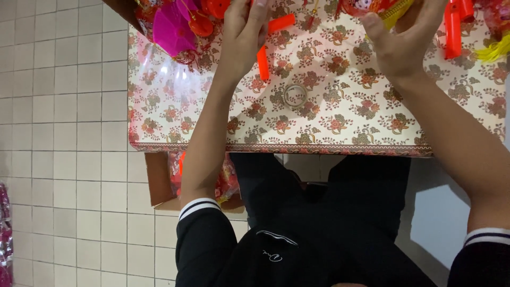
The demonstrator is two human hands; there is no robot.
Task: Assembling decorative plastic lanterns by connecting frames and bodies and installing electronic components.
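Observation:
My left hand (243, 37) reaches over the floral-cloth table (329, 127), its fingers closed over an orange plastic stick (280, 23). A second orange stick (263, 64) pokes out below the palm. My right hand (401, 42) is at the table's far edge. Its thumb and fingers sit on either side of a red and yellow ornament (390, 9), which the top of the frame cuts off. Both sets of fingertips are partly out of view.
A clear tape roll (295, 95) lies on the cloth between my arms. A pink ornament (172, 26) sits at the far left, more orange pieces (453, 32) and a yellow tassel (496, 50) at the far right. A cardboard box (159, 180) stands under the table on the tiled floor.

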